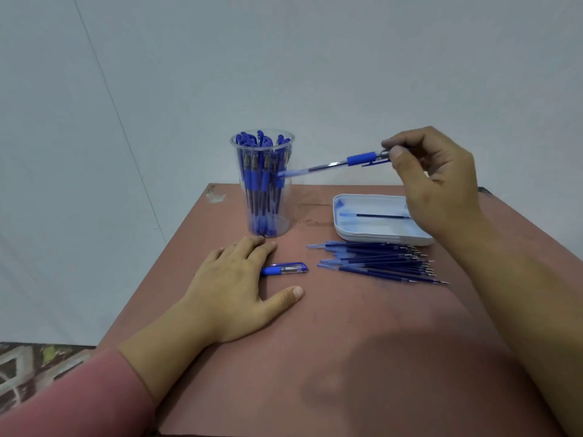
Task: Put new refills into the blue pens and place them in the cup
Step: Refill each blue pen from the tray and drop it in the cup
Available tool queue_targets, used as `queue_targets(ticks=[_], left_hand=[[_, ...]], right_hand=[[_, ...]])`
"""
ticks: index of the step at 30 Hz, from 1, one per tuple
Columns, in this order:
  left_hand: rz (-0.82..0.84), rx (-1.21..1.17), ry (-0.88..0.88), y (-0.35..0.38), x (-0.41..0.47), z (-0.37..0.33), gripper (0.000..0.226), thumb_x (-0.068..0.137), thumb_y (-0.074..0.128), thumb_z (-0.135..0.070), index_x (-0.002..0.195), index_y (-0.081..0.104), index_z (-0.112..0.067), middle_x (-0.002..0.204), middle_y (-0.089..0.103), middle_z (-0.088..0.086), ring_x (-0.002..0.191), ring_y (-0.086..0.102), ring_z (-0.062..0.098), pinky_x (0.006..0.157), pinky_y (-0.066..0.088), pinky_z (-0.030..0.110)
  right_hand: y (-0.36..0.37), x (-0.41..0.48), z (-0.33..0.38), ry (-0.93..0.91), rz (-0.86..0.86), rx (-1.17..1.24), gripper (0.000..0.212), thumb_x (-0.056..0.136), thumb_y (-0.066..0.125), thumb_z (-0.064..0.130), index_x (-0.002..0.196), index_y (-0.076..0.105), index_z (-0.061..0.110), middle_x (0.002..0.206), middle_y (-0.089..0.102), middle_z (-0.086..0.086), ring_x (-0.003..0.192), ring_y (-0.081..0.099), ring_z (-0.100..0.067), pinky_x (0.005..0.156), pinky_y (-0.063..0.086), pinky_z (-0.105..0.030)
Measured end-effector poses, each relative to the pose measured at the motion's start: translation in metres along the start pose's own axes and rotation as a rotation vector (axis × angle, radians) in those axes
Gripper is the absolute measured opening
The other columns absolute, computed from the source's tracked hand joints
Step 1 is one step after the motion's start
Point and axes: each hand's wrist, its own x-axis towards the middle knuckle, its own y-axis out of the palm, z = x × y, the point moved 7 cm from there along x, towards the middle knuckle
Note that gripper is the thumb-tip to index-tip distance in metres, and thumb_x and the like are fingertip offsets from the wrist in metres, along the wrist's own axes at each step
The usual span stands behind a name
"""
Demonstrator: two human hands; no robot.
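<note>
Clear plastic cup [284,220], far: well stocked with pens; right hand [438,181] pinching one blue-gripped clear pen [361,159]; left hand [233,285] flat, empty; pile of dark-blue refills [378,261] apparently outstanding.

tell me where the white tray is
Head view: the white tray sits right of centre on the table, just behind the refill pile, right of the pen cup.

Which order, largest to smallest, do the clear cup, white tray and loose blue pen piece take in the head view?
Clear cup and white tray: about alike (cup taller, tray wider), so not ranked.
Loose blue pen piece: clearly smallest.
</note>
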Motion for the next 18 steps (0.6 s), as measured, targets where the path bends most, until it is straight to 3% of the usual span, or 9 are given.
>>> queue_targets(ticks=[5,10,14,18], left_hand=[[0.031,0.032,-0.017,0.001,-0.003,-0.002,0.101,0.069,0.008,-0.089,0.152,0.016,-0.031,0.158,0.016,-0.009,0.144,0.017,0.009,0.118,0.015,0.035],[0.038,0.044,-0.010,0.000,-0.001,-0.002,0.102,0.069,0.008,-0.090,0.152,0.015,-0.031,0.159,0.016,-0.010,0.145,0.017,0.008,0.118,0.017,0.037],[0.034,0.058,0.003,0.001,-0.001,-0.001,0.100,0.071,0.009,-0.090,0.152,0.015,-0.032,0.157,0.017,-0.013,0.143,0.018,0.006,0.117,0.019,0.036],[0.034,0.057,0.012,0.002,0.000,0.000,0.098,0.072,0.010,-0.089,0.152,0.015,-0.032,0.155,0.018,-0.014,0.142,0.018,0.006,0.117,0.019,0.036]], right_hand=[[-0.003,0.024,0.007,0.006,-0.088,0.022,0.019,0.093,0.052,0.015,0.093,0.063,0.031,0.088,0.064,0.011,0.080,0.057,-0.010,0.075,0.047,-0.031],[0.009,0.055,0.013,-0.020,-0.052,-0.023,0.014,0.093,0.052,0.014,0.100,0.063,0.020,0.086,0.059,0.014,0.073,0.052,-0.001,0.065,0.041,-0.016],[0.027,0.074,0.013,-0.028,0.027,-0.032,0.016,0.091,0.054,0.016,0.105,0.049,0.020,0.079,0.054,0.010,0.074,0.052,-0.009,0.069,0.043,-0.020],[0.050,0.086,0.016,-0.038,0.063,-0.015,0.018,0.090,0.058,0.019,0.102,0.045,0.018,0.079,0.055,0.011,0.070,0.051,-0.006,0.069,0.042,-0.016]])
